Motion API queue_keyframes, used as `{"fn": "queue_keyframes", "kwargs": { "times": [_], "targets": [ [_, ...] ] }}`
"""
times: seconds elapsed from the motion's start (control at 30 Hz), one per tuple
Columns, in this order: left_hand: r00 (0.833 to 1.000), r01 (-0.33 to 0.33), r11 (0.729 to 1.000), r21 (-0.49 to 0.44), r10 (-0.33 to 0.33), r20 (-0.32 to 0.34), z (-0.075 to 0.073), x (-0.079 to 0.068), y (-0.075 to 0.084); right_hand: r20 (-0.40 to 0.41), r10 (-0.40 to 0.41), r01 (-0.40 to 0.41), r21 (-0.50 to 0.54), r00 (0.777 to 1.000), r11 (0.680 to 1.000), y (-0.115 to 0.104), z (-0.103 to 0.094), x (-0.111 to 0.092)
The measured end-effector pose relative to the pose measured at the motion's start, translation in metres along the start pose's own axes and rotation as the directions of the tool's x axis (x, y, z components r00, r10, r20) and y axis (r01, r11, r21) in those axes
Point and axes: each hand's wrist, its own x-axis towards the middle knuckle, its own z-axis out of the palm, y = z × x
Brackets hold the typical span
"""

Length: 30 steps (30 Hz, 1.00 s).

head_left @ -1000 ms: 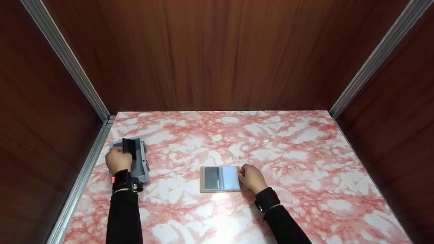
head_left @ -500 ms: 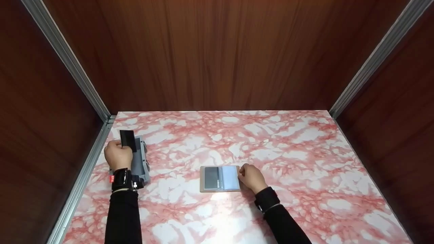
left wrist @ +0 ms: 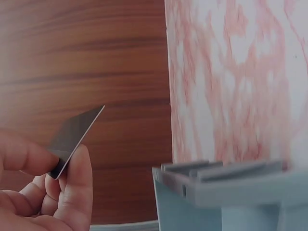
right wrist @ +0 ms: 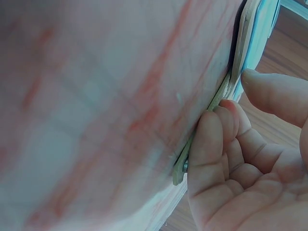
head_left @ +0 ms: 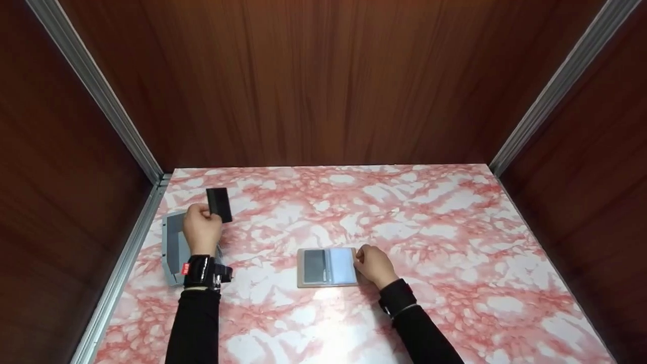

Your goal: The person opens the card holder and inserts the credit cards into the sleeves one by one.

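Note:
In the head view a thin black card (head_left: 219,205) is pinched between the thumb and fingers of my left hand (head_left: 201,232), held up above the grey plastic bin (head_left: 172,242). The left wrist view shows the card (left wrist: 77,127) tilted, with a pale edge. An open card holder (head_left: 300,268) with a tan cover lies flat at mid-table. A dark card shows in its left page, and the right page is a clear, shiny sleeve. My right hand (head_left: 375,264) pinches the holder's right edge. In the right wrist view the thumb presses the holder's edge (right wrist: 248,43) from above, fingers curled beside it.
The table (head_left: 429,212) has a red and white marbled top. Brown wood-grain panels (head_left: 323,86) rise at the back and both sides, with grey metal rails (head_left: 108,96) at the corners. My left forearm and wrist strap cover part of the bin.
My left hand has lifted the black card out of the bin and moved to the right with it. The bin has shifted and turned slightly. My right hand and the card holder have stayed put.

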Motion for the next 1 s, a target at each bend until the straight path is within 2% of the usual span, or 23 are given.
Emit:
{"fn": "queue_keyframes", "kwargs": {
  "times": [0.17, 0.47, 0.6, 0.8, 1.0],
  "targets": [
    [0.997, 0.011, 0.999, -0.047, -0.007, 0.083, 0.014, -0.016, 0.006, -0.007, -0.008, 0.008, 0.003, 1.000, 1.000, 0.000, -0.001, -0.001],
    [0.980, 0.032, 0.997, -0.076, -0.017, 0.199, 0.041, -0.047, 0.009, 0.001, -0.001, 0.001, 0.000, 1.000, 1.000, -0.002, -0.002, -0.002],
    [0.967, 0.053, 0.990, -0.129, -0.019, 0.254, 0.052, -0.062, 0.009, 0.002, -0.001, 0.001, 0.003, 1.000, 1.000, -0.002, -0.002, -0.002],
    [0.941, 0.100, 0.984, -0.146, -0.046, 0.336, 0.067, -0.083, 0.006, -0.001, -0.009, 0.009, 0.002, 1.000, 1.000, -0.002, -0.002, -0.002],
    [0.918, 0.113, 0.980, -0.162, -0.041, 0.393, 0.083, -0.102, 0.006, 0.004, -0.004, 0.004, 0.001, 1.000, 1.000, -0.002, -0.002, -0.002]
  ]
}}
